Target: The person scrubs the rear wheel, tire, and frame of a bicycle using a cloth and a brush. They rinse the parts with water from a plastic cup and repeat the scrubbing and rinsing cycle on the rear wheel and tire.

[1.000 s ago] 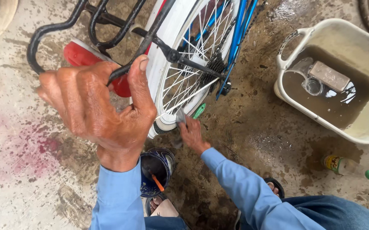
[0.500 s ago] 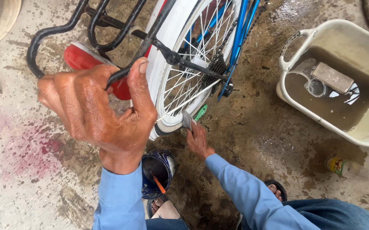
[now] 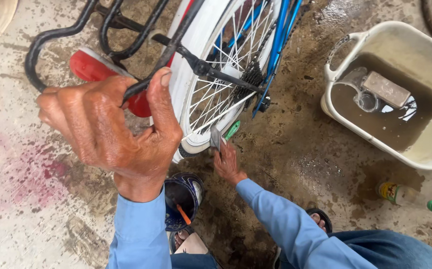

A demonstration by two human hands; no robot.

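Observation:
My left hand (image 3: 111,134) grips a black stay of the bicycle's rear carrier rack (image 3: 51,37), just beside the red reflector (image 3: 93,69). Below it, my right hand (image 3: 227,162) holds a small metal tool (image 3: 216,137) against the rim of the rear wheel (image 3: 221,94), next to a green valve cap (image 3: 232,130). The wheel has a white tyre, silver spokes and a blue frame around it. Both sleeves are light blue.
A white plastic basin (image 3: 370,144) of murky water with a metal block in it stands at the right. A bottle with a green cap (image 3: 410,197) lies on the wet concrete floor. My sandalled feet and a dark blue slipper (image 3: 183,197) sit at the bottom.
My right hand has risen from the floor to the wheel rim, bringing the metal tool up to it. The left hand stays clamped on the rack.

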